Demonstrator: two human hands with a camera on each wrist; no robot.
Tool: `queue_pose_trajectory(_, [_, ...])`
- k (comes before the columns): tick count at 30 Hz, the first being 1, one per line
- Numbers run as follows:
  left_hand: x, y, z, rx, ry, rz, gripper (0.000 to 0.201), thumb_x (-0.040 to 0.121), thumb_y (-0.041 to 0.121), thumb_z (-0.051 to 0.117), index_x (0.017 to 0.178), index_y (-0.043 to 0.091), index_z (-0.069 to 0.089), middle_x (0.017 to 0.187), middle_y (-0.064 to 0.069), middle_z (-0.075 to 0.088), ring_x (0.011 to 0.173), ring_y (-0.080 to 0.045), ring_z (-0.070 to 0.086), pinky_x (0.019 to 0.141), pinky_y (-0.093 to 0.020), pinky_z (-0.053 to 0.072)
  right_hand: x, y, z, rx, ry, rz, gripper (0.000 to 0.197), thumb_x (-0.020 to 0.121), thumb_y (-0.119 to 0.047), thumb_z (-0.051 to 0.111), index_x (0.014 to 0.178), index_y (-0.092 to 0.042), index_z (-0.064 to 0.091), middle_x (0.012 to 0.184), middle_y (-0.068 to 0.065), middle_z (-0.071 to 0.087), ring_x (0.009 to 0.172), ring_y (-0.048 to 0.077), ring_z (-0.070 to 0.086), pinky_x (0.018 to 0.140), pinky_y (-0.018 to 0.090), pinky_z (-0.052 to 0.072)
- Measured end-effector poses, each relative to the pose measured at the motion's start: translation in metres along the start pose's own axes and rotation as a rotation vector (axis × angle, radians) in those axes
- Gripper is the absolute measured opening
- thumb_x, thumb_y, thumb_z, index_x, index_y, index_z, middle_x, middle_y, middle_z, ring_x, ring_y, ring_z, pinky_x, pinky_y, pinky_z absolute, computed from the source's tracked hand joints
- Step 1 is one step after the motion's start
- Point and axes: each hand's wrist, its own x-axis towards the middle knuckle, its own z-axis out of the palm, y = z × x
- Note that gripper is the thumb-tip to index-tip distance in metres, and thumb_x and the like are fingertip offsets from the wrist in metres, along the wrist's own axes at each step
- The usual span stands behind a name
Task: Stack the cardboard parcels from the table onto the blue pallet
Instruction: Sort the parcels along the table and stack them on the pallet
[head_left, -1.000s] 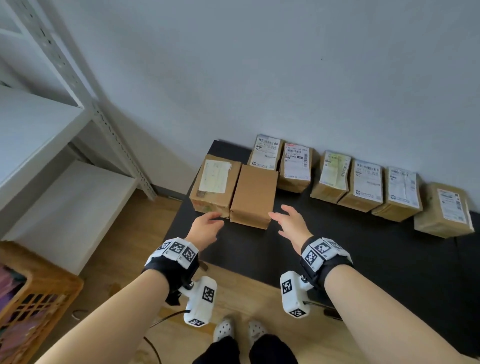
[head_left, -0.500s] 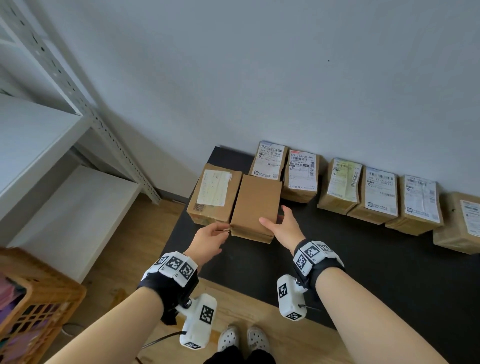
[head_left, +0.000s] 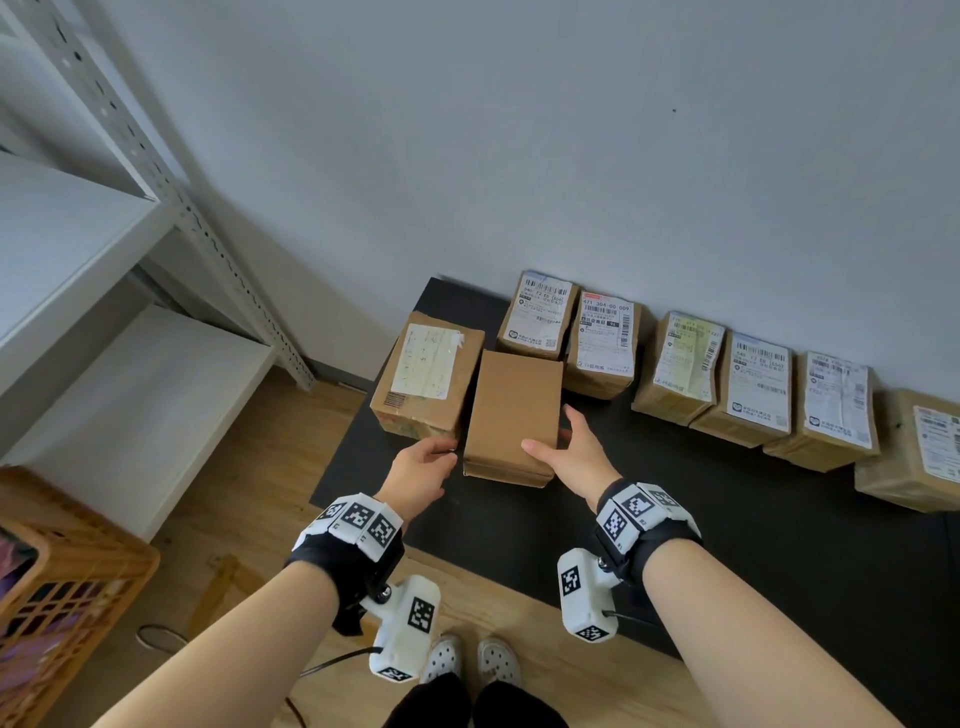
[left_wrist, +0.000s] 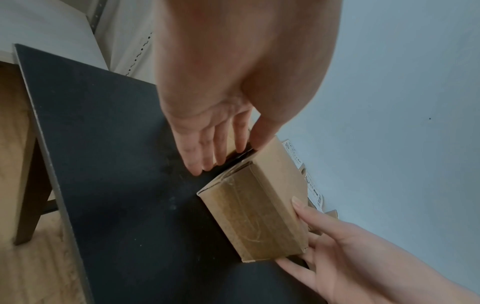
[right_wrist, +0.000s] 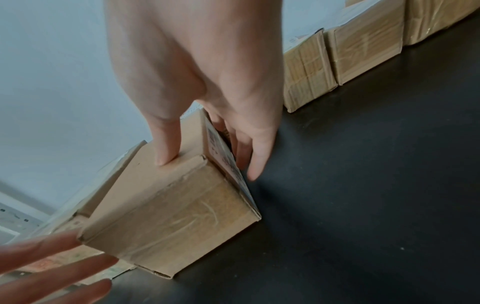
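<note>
A plain brown parcel (head_left: 511, 415) (left_wrist: 259, 216) (right_wrist: 168, 216) lies on the black table (head_left: 675, 545) near its left end. My right hand (head_left: 569, 452) (right_wrist: 228, 123) grips it, thumb on top near the front right corner and fingers down its right side. With straight fingers, my left hand (head_left: 421, 467) (left_wrist: 221, 144) reaches to the parcel's near left corner, at the gap beside a parcel with a pale label (head_left: 426, 374). The blue pallet is not in view.
Several labelled parcels (head_left: 753, 395) stand in a row along the wall behind and to the right. White metal shelving (head_left: 78, 249) and an orange crate (head_left: 62, 597) are at the left. The table's front edge runs just above my feet, over a wooden floor.
Both hands moved forward from open air to the plain parcel. The right hand closed on its right side with the thumb on top; the left reached its left corner.
</note>
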Motion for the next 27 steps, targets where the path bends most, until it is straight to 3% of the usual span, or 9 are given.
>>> queue_pose_trajectory(6, [0.000,-0.001,0.010,-0.025,-0.012,-0.009,0.038,0.096,0.018,0.050,0.134,0.017,0.047,0.119,-0.004,0.054,0.109,-0.018,0.051,0.087,-0.032,0.046,-0.006,0.010,-0.007,-0.032,-0.034,0.042,0.091,0.081,-0.023,0.072,0.150,-0.026,0.012,0.152,0.004,0.030,0.139,0.024,0.032,0.111,0.046,0.030])
queue_pose_trajectory(14, [0.004,-0.007,0.025,-0.025,-0.085,0.007,0.070,0.084,0.028,0.068,0.144,0.020,0.033,0.142,-0.006,0.045,0.130,-0.020,0.044,0.087,-0.032,0.046,-0.009,0.025,-0.012,0.084,-0.072,0.107,0.101,0.073,-0.014,0.079,0.147,-0.039,0.016,0.150,0.001,0.033,0.137,0.024,0.034,0.108,0.054,0.035])
queue_pose_trajectory(18, [0.007,-0.010,0.031,-0.032,-0.111,0.019,0.078,0.081,0.028,0.071,0.146,0.025,0.028,0.143,-0.006,0.045,0.128,-0.021,0.047,0.102,-0.043,0.044,-0.008,0.028,-0.013,0.165,-0.116,0.114,0.097,0.074,-0.009,0.077,0.146,-0.039,0.021,0.146,0.003,0.041,0.132,0.024,0.041,0.105,0.054,0.039])
queue_pose_trajectory(27, [0.002,-0.014,0.040,0.006,-0.097,0.047,0.081,0.081,0.028,0.071,0.147,0.029,0.023,0.142,-0.003,0.046,0.125,-0.021,0.049,0.103,-0.044,0.044,-0.010,0.034,-0.012,0.206,-0.155,0.104,0.092,0.077,-0.008,0.073,0.146,-0.040,0.021,0.144,0.002,0.042,0.130,0.025,0.042,0.104,0.053,0.041])
